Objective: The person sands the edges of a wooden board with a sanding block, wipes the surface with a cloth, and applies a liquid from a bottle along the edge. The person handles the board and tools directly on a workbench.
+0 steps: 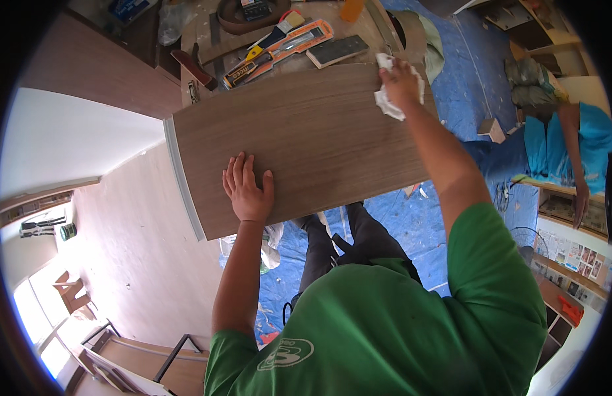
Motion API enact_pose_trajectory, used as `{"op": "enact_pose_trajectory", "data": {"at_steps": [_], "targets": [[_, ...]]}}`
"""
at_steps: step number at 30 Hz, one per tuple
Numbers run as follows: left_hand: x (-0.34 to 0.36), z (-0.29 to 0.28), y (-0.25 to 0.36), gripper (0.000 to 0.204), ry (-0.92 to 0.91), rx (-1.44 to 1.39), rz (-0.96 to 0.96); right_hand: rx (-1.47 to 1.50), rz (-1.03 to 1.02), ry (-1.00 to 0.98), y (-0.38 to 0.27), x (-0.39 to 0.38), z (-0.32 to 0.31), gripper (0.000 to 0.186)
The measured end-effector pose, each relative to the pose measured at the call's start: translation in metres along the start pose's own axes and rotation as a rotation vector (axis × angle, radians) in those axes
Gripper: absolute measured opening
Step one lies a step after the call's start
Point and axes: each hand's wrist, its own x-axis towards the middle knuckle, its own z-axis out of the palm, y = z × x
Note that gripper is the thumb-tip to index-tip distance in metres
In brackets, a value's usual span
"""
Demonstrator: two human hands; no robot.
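Note:
A brown wood-grain board (312,132) lies flat in front of me on a worktable. My left hand (248,190) rests on its near left part, palm down with the fingers stretched out. At the far right corner of the board, my right hand (402,84) presses a crumpled white cloth (389,105) against the surface. The cloth sticks out around the fingers on both sides. Just past the far edge lie a chisel in orange packaging (279,53), a dark flat block (337,51) and a paintbrush (286,26).
A red-brown handled tool (194,68) and a coiled brown belt (237,23) lie on the worktable. Blue sheeting (468,72) covers the floor. A person in a blue top (550,148) is at the right, beside a small wooden box (492,130). A pale wall (141,244) stands left.

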Motion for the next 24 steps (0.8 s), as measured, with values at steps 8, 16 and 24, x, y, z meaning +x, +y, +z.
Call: {"op": "enact_pose_trajectory", "data": {"at_steps": [8,16,24], "targets": [[0.001,-0.004,0.000,0.059,-0.076,0.091,-0.011,0.045,-0.218,0.001,-0.119,-0.055,0.007,0.065],[0.005,-0.003,0.005,0.058,-0.093,0.082,-0.009,0.128,-0.359,-0.017,-0.248,-0.093,-0.004,0.063],[0.003,-0.005,-0.002,0.058,-0.067,0.070,0.001,0.283,-0.568,-0.005,-0.223,-0.082,-0.004,0.056]]}}
